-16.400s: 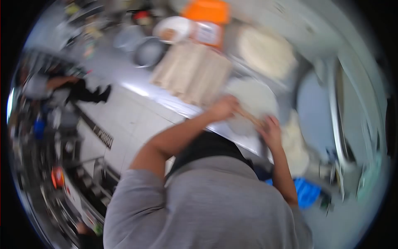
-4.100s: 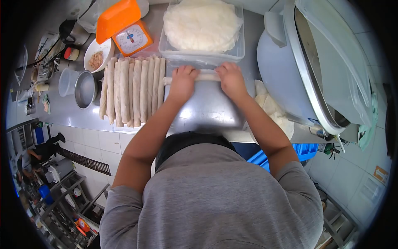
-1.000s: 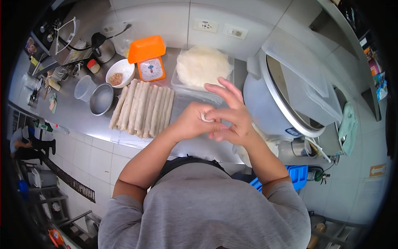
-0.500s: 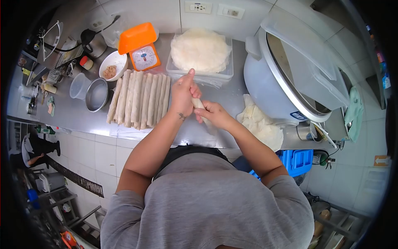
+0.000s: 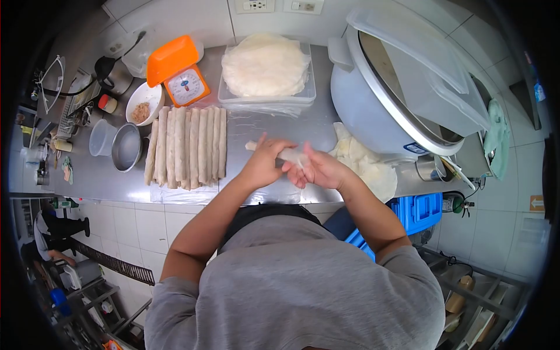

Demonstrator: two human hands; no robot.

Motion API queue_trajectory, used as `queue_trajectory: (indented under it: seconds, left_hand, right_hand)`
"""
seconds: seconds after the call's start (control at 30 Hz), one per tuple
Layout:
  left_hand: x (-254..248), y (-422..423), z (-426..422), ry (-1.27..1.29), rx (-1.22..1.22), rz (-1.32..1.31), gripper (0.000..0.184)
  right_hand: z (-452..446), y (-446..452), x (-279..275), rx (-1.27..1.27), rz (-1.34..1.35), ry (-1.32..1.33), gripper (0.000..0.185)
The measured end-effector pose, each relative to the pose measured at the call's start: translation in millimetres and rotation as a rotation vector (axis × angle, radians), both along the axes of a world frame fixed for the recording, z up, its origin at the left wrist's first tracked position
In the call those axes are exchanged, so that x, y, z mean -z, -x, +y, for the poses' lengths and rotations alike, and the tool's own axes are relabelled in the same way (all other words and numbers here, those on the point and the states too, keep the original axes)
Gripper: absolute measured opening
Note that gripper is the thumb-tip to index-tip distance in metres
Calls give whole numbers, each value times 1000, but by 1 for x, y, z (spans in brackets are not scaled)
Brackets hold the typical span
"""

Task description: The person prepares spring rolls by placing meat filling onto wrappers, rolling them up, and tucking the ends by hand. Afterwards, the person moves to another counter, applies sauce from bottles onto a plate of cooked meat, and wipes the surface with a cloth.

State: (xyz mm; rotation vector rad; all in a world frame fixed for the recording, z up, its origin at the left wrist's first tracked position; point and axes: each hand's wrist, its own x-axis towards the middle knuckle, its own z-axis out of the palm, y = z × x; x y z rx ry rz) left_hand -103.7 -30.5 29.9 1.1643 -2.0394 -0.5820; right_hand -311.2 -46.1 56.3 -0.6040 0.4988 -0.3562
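A pale rolled wrapper (image 5: 291,156) is up between the person's two hands over the steel table (image 5: 248,125), its far end poking out toward 10 o'clock past the left hand (image 5: 267,165). The left hand's fingers are closed around the roll. The right hand (image 5: 315,168) is at the roll's other end, palm turned partly up, its thumb raised and its fingers half curled; whether they grip the roll I cannot tell, as they are slightly blurred.

Taking the roll as the centre of the dial, a row of finished rolls (image 5: 186,146) lies side by side at 9 o'clock, near the left hand. At 12 o'clock a stack of round wrappers (image 5: 265,65) sits in a clear plastic tray (image 5: 311,97). At 3 o'clock loose wrappers (image 5: 367,168) lie crumpled just beside the right wrist, at the foot of a big pot (image 5: 359,102) that stands at 2 o'clock.

An orange scale (image 5: 186,87) is at 10 o'clock. Just beside it is a white bowl (image 5: 151,96) with some pinkish filling (image 5: 140,112) inside. Beyond the row, at 9 o'clock, stand a metal bowl (image 5: 127,147) and a clear tub (image 5: 103,138). Below table height, a blue crate (image 5: 419,211) shows at 4 o'clock, and another person (image 5: 49,230) is well apart at 8 o'clock.
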Motion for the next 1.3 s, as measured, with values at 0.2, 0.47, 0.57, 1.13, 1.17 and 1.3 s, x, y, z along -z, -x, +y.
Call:
queue_trajectory:
  seconds: [0.2, 0.47, 0.57, 1.13, 1.17, 1.3]
  left_hand:
    - [-34, 15, -4, -310, -182, 581, 12]
    - [-35, 25, 5, -316, -191, 694, 12]
    - [-52, 23, 16, -381, -166, 671, 10]
    - [-101, -48, 54, -703, -16, 761, 14]
    - [-105, -54, 60, -694, -47, 768, 13]
    - [-107, -63, 72, -661, -141, 808, 14]
  right_hand:
    - [15, -18, -49, 536, 483, 1443, 38]
    - [20, -38, -76, 529, 813, 2003, 47]
    - [8, -37, -75, 420, 747, 2044, 46]
    - [-13, -101, -125, 72, 179, 1845, 15]
    - [-11, -110, -127, 56, 127, 1898, 16]
    - [-13, -134, -131, -43, -42, 2017, 21]
